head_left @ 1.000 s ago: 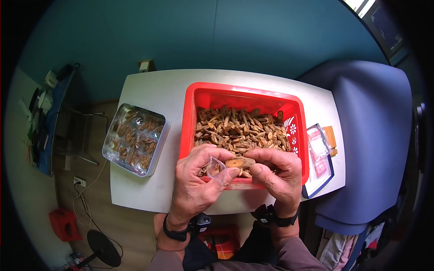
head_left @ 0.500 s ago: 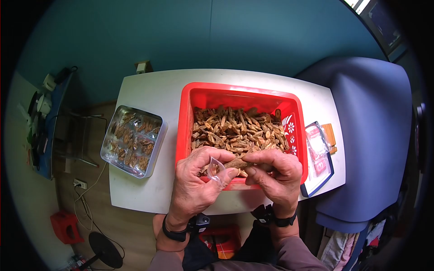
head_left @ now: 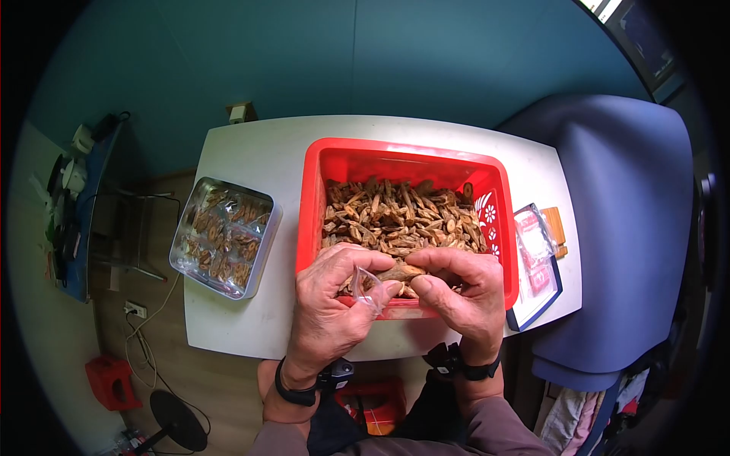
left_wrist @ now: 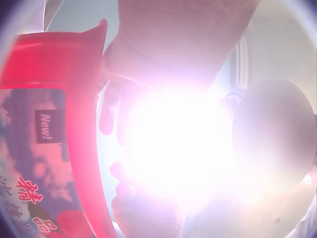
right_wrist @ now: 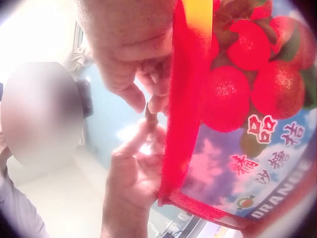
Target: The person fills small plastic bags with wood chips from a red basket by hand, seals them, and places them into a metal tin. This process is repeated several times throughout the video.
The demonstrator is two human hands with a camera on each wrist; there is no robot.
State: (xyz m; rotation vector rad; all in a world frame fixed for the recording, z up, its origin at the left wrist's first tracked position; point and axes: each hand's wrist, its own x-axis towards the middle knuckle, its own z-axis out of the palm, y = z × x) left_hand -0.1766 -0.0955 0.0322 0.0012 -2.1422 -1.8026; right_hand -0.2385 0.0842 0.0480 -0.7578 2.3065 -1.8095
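In the head view a brown dried root slice [head_left: 401, 271] is held over the near side of a red plastic basket [head_left: 310, 220]. My right hand [head_left: 473, 296] pinches its right end between thumb and index finger. A small clear plastic bag [head_left: 367, 289] with brown bits inside is gripped in my left hand [head_left: 328, 308], whose thumb and index finger also meet the slice's left end. Many similar slices [head_left: 403, 216] fill the basket. The right wrist view shows the slice [right_wrist: 150, 118] between both hands' fingertips; glare washes out the left wrist view.
Left of the basket, a metal tin [head_left: 226, 237] holds several bagged slices on the white table [head_left: 243, 327]. To the right lie a dark-edged tray [head_left: 541, 300] with packets and an orange-brown wooden piece [head_left: 556, 228]. A blue-grey covered shape [head_left: 608, 251] stands beside the table.
The slice has been turned between the fingers: its cut face showed upward one second ago, and now its bark side shows. My right fingertips have shifted slightly along it; the bag stays in my left hand.
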